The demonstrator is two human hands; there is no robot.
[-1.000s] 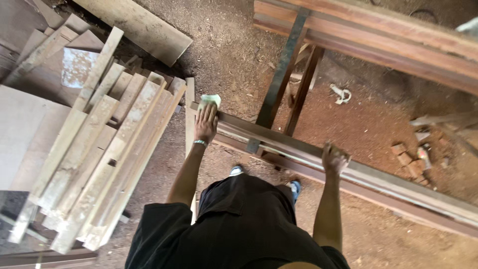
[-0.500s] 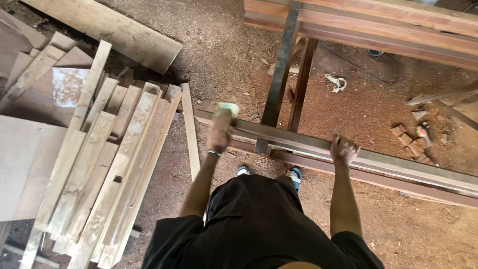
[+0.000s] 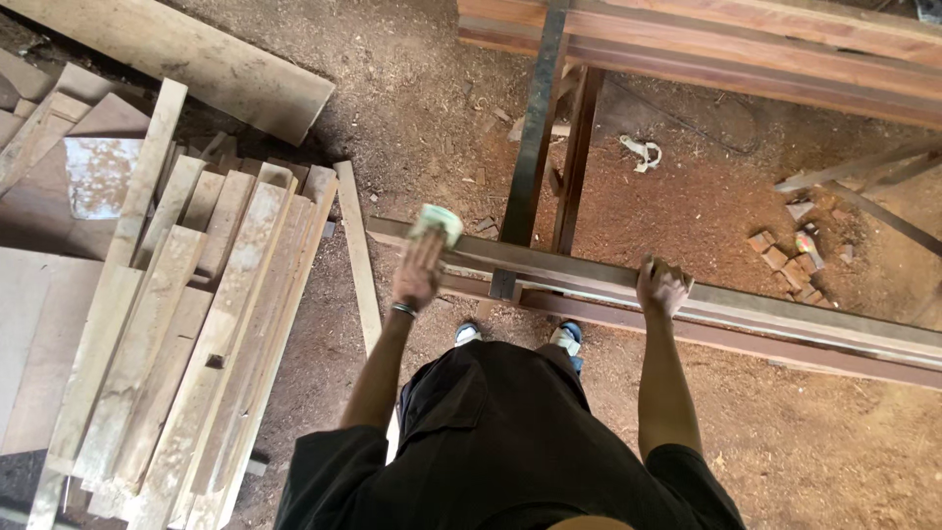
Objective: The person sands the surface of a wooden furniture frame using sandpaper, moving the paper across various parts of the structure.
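A long reddish-brown wooden beam point(image 3: 785, 329) runs from the middle left to the lower right, resting on a dark frame. My left hand point(image 3: 419, 272) presses a pale green sanding pad point(image 3: 437, 224) flat against the beam's left end. My right hand point(image 3: 662, 287) grips the beam's upper edge further right, fingers curled over it. I stand right behind the beam in dark clothes, my shoes point(image 3: 564, 337) showing just under it.
A pile of pale wooden planks point(image 3: 186, 334) lies on the left, with a wide board point(image 3: 186, 61) at the top left. More beams point(image 3: 746, 49) rest across the top. Brick fragments point(image 3: 785, 260) and a white scrap point(image 3: 643, 152) lie on the dirt floor.
My left hand with the pad has slid along the beam's left end, and my right hand has shifted its hold a little. The view has moved slightly.
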